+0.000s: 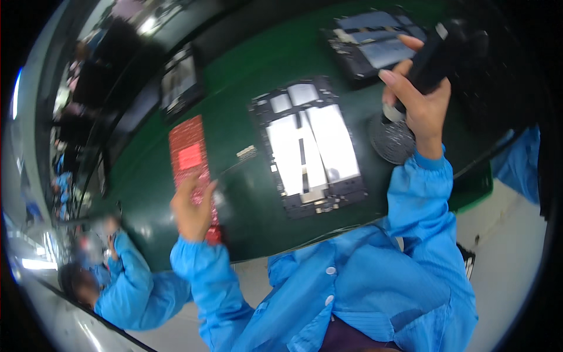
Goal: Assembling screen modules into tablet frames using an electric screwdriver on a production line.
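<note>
My right hand (425, 97) is closed around a black handheld tool (437, 56), raised over the right side of the bench. Below that hand sits a dark, round, ridged object (392, 139). My left hand (192, 205), a little blurred, lies over the lower part of a red strip (189, 146) that looks like bubble wrap. Its thumb and forefinger are apart. From near the thumb, a thin line runs to a small pale piece (247, 153). Between my hands lies a black-framed tablet-like assembly (311, 146) with bright silver panels.
A similar assembly (375, 41) lies at the far right, and another (180, 82) at the far left. The green bench mat (246, 223) ends in front of me. At the lower left, a co-worker in blue (138, 287) sits along the bench. A green bin (475, 190) stands below its right edge.
</note>
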`<state>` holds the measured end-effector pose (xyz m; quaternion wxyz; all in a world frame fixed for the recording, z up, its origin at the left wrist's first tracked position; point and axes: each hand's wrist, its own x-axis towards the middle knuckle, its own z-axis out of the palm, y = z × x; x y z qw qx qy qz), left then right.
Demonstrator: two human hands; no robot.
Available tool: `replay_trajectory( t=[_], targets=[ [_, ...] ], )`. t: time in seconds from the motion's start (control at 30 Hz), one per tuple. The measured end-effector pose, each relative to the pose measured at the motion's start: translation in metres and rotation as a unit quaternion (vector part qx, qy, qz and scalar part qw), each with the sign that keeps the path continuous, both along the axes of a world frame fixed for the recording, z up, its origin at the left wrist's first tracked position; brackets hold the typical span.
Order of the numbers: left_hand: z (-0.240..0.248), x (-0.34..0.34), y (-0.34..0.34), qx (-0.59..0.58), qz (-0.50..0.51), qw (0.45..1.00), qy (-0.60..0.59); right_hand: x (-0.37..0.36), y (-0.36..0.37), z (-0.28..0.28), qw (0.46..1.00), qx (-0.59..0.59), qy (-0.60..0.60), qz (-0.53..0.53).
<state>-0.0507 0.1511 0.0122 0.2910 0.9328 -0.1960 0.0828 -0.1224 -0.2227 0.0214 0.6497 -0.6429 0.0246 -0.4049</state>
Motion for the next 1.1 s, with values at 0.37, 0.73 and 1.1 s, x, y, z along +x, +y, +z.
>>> replay_trajectory(
  t=[0.37, 0.73, 1.1],
  targets=[
    [-0.065, -0.067, 0.091, -0.030, 0.109, 0.994, 0.011, -0.005, -0.029, -0.020, 0.999, -0.054, -0.001, -0.010],
    [-0.040, -0.062, 0.012, -0.088, -0.053, 0.991, -0.082, 0.005, -0.029, -0.028, 0.997, -0.070, 0.024, -0.023],
    [-0.068, -0.073, -0.114, -0.195, -0.293, 0.932, -0.084, 0.007, -0.028, -0.037, 0.999, -0.016, 0.040, -0.007]
  ],
)
